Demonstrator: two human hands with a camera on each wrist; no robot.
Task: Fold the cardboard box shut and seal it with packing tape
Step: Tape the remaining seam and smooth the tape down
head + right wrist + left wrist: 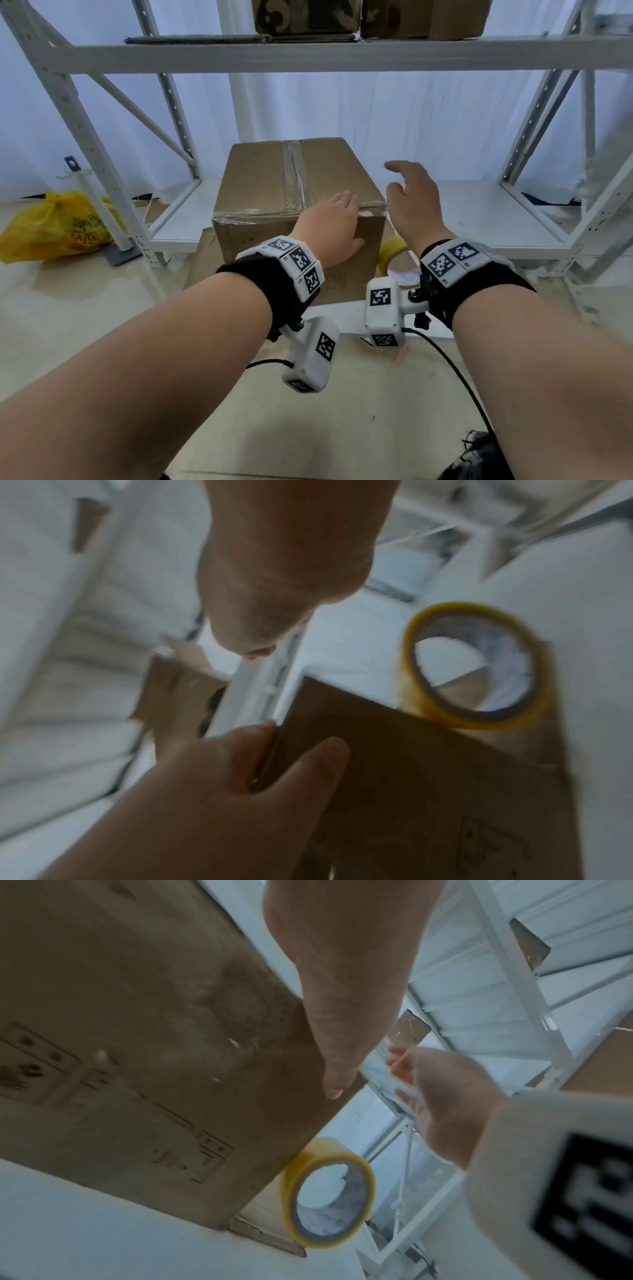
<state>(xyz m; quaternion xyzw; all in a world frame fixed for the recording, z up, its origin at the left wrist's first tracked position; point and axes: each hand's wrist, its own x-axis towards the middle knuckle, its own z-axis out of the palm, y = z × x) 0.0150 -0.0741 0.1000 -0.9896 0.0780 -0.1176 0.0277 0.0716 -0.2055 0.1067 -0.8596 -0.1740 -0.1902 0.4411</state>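
Note:
A brown cardboard box (274, 185) (120, 1015) (411, 777) stands on the floor with its flaps folded down. Clear tape runs along its top seam and across its near top edge. My left hand (335, 219) (222, 791) lies over that near edge by the right corner, fingers on top and thumb (329, 1015) flat on the front face. My right hand (414, 202) (452, 1104) hovers just right of the corner, fingers spread and holding nothing. A clear tape end juts out at that corner beside its fingers. A yellow roll of packing tape (394, 251) (329, 1191) (476, 666) stands on edge low beside the box's right side.
A white metal rack surrounds the box, with a crossbeam (308, 54) overhead carrying more cartons (421, 17) and a low shelf board (496, 212) to the right. A yellow plastic bag (58, 226) lies on the floor at left. A flat cardboard sheet (202, 253) lies under the box.

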